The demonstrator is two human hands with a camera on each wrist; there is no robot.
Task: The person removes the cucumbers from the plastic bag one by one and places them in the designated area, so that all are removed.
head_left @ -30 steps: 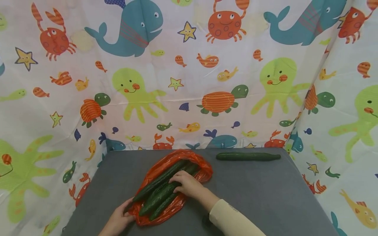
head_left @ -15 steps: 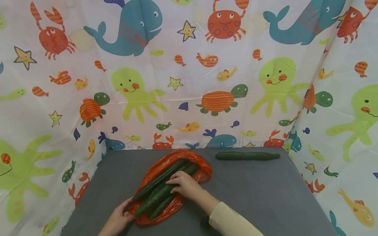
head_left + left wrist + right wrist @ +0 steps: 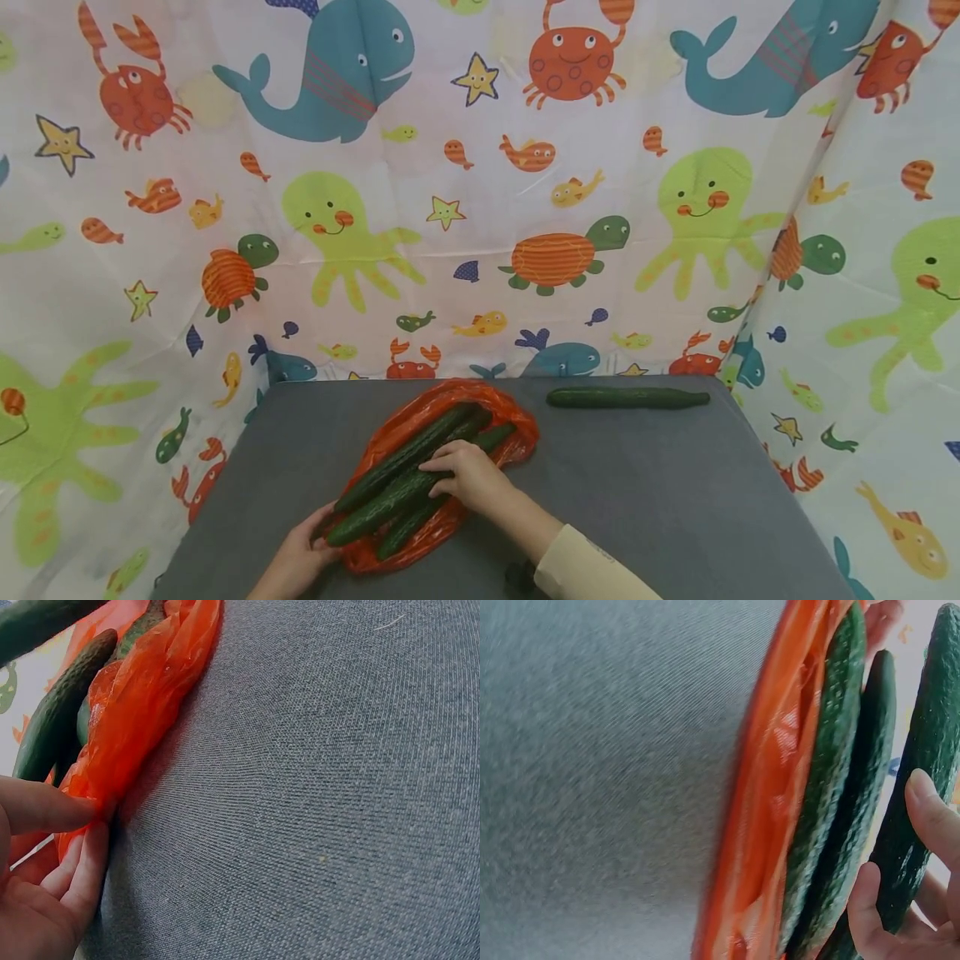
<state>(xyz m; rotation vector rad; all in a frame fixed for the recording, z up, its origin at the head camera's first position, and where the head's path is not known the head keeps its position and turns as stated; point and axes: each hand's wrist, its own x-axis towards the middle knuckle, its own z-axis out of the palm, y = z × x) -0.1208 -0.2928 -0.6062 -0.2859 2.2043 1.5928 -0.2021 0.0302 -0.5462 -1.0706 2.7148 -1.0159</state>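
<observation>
Sleeve (image 3: 592, 567), pale cream, lies nearest on my right side, and a small dark object (image 3: 519, 577) sits beside its cuff, too hidden to name. My left hand (image 3: 300, 554) pinches the near left end of the orange plastic bag (image 3: 360, 557) between thumb and fingers. The bag lies slantwise on the grey table (image 3: 660, 500), its mouth spread and its crumpled wall standing up along the near side. My right hand (image 3: 468, 475) reaches over that wall and grips the held cucumber (image 3: 384, 508) around its middle, thumb on one side and fingers on the other. It slants above the rest (the right wrist view shows it apart from them there) and covers part of them. The other cucumbers (image 3: 405, 458) lie lengthwise in the bag, close together; my right hand hides some of them, so I cannot count them surely. Well beyond, a lone cucumber (image 3: 628, 398) lies crosswise near the far edge. Behind it hangs the white curtain (image 3: 465, 225), printed with sea animals.
</observation>
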